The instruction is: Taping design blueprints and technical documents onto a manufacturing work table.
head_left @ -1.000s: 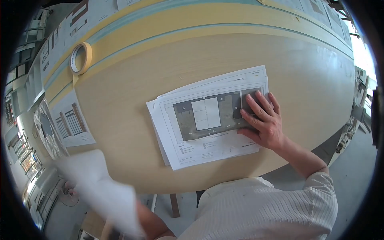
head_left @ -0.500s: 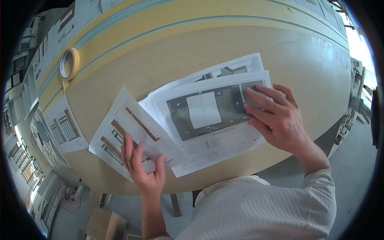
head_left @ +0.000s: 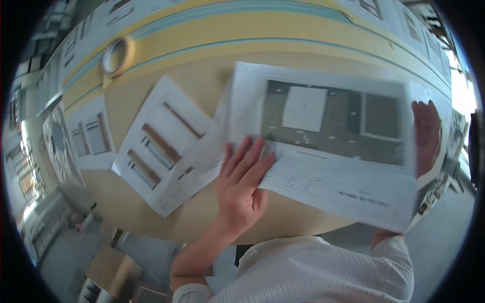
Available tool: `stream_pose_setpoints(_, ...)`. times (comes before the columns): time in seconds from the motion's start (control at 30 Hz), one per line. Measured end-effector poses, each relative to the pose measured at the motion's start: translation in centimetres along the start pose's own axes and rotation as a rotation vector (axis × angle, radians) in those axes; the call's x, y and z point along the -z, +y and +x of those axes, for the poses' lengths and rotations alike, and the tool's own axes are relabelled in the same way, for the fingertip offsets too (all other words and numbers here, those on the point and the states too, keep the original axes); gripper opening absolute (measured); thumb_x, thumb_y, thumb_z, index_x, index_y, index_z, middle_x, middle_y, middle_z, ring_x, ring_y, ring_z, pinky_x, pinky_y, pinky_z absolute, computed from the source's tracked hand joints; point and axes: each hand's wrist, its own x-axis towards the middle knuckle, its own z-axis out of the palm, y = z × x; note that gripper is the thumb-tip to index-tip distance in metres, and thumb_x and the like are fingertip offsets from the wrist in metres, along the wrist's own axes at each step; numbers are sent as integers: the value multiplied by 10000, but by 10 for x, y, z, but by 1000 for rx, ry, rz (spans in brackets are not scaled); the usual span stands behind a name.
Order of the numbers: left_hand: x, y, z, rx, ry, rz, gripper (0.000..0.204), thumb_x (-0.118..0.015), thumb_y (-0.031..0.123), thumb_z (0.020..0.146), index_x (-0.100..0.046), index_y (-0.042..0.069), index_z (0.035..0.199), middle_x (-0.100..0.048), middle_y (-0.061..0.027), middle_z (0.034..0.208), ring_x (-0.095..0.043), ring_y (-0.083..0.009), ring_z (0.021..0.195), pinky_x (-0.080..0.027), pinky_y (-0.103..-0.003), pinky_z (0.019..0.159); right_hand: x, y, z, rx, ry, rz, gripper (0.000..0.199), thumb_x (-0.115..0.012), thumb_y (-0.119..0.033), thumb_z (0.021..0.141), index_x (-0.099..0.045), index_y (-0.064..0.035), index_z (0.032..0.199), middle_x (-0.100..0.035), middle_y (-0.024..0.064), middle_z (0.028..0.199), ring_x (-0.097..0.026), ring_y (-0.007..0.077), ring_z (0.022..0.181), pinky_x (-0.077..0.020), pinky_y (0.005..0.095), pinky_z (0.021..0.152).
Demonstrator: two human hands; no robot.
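A large printed sheet (head_left: 303, 159) with a grey-green plan view and a white rectangle is lifted over the table, its right side raised. Past its right edge shows my right hand (head_left: 426, 134), upright with fingers stretched out; the thumb and wrist are hidden behind the paper. My left hand (head_left: 242, 184) lies with fingers extended on the lower left of that sheet, touching it with the fingertips. To its left, flat on the table, is another sheet (head_left: 161, 146) with drawings of brown strips. Paper lies between the two sheets, partly covered and blurred.
The curved wooden table (head_left: 197, 68) has yellow and teal bands along its far side. A tape roll (head_left: 116, 56) stands on the bands at left. A smaller printed sheet (head_left: 91, 139) lies by the left edge, and a cardboard box (head_left: 111, 267) is below on the floor.
The large sheet has gone from lying on the pile to being lifted and shifted right. My right hand moved right behind its edge; my left hand left the brown-strip sheet and moved right.
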Motion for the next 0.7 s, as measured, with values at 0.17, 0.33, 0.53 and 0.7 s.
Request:
stream_pose_setpoints(0.17,32,18,26,140,124,-519,260,-656,67,1043,-720,0,1286,-736,-191,1347,-708,-327,1272,-502,-456,1126,-27,23,-49,295,-481,-708,459,-719,-68,919,-701,-28,1376,-646,175,1501,-619,376,1393,-407,563,1225)
stream_pose_setpoints(0.33,49,2,20,236,140,-393,228,-648,3,1042,-763,-35,1235,-829,-151,1074,-769,-140,881,-536,-215,786,-131,12,-89,342,-975,-623,653,-805,-361,885,-629,-168,1483,-488,162,1650,-341,395,1598,-199,661,1301)
stream_pose_setpoints(0.53,53,6,25,325,237,-629,203,-741,-49,945,-821,-4,1125,-838,-100,1057,-771,-123,930,-584,-253,817,-108,30,-95,423,-1066,-825,717,-814,-454,795,-698,-55,1379,-633,141,1493,-536,352,1420,-222,645,1305)
stream_pose_setpoints(0.7,55,11,43,-120,-15,-391,158,-874,87,844,-768,53,955,-780,-81,932,-730,-259,804,-561,-361,700,-106,29,-90,334,-1077,-821,697,-807,-469,826,-697,-73,1390,-641,134,1489,-551,343,1407,-241,624,1300)
